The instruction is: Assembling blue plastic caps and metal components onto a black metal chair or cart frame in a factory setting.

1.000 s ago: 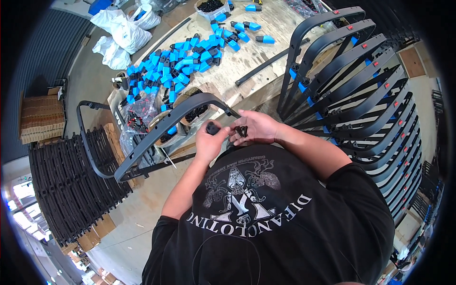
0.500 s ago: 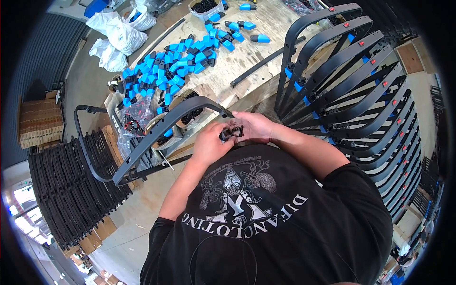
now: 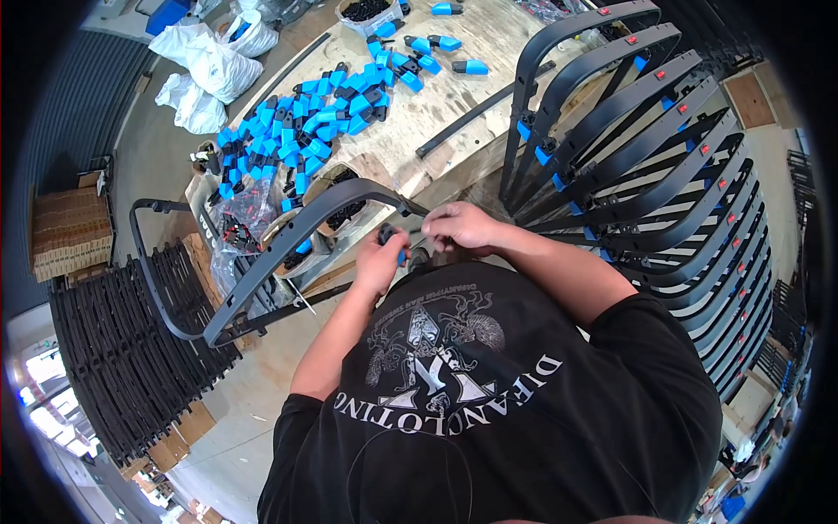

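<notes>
My left hand is closed around a blue-and-black plastic end piece; its dark end sticks out above the thumb and a bit of blue shows below. Just to the right, my right hand has its fingers curled and pinched together; whatever they hold, if anything, is too small to make out. Both hands are in front of my chest, apart from each other. A black bent-tube frame lies across the bench edge to the left, its near end close to both hands.
A heap of blue-and-black end pieces covers the wooden bench. A tub of black parts stands at the back. On the right is a long row of black frames; stacked black bars stand at left, near white sacks.
My hands have moved apart. The left hand has turned, so blue now shows on its piece. My right hand, spread before, has curled its fingers. The view has shifted slightly.
</notes>
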The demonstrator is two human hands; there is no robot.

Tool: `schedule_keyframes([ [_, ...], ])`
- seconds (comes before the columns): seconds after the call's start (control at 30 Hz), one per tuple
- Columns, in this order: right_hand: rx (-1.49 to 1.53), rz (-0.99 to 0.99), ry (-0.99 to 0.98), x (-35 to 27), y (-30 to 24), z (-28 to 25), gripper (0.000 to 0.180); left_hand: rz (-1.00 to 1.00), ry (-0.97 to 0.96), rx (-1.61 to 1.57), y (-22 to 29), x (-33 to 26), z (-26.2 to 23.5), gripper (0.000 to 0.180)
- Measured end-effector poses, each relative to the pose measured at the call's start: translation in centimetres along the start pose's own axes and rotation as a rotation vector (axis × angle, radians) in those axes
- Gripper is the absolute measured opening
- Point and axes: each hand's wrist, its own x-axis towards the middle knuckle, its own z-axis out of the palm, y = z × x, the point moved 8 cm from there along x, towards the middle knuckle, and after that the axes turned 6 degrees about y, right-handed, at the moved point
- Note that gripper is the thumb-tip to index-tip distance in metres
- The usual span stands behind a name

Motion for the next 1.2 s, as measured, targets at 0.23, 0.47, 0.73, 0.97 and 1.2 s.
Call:
schedule_keyframes([
  [0.23, 0.196, 0.067, 0.315, 1.5, 0.1, -3.9, 0.018, -0.121, -0.187, -0.108, -2.4, 1.6, 3.4, 0.027],
  [0.47, 0.122, 0.055, 0.394, 2.6, -0.7, -4.5, 0.019, -0.138, -0.170, -0.335, -2.1, 2.2, 4.3, 0.032],
  [0.73, 0.117, 0.068, 0.341, 3.0, -1.0, -4.1, 0.025, -0.168, -0.117, -0.419, -2.3, 2.8, 3.8, 0.032],
  [0.97, 0.001, 0.069, 0.345, 3.5, -2.7, -3.0, 0.020, -0.058, -0.114, -0.457, -2.6, 3.3, 3.6, 0.032],
  [1.2, 0.070, 0.105, 0.264, 3.9, -2.8, -2.8, 0.017, -0.021, -0.121, -0.491, -2.2, 3.0, 3.5, 0.030],
])
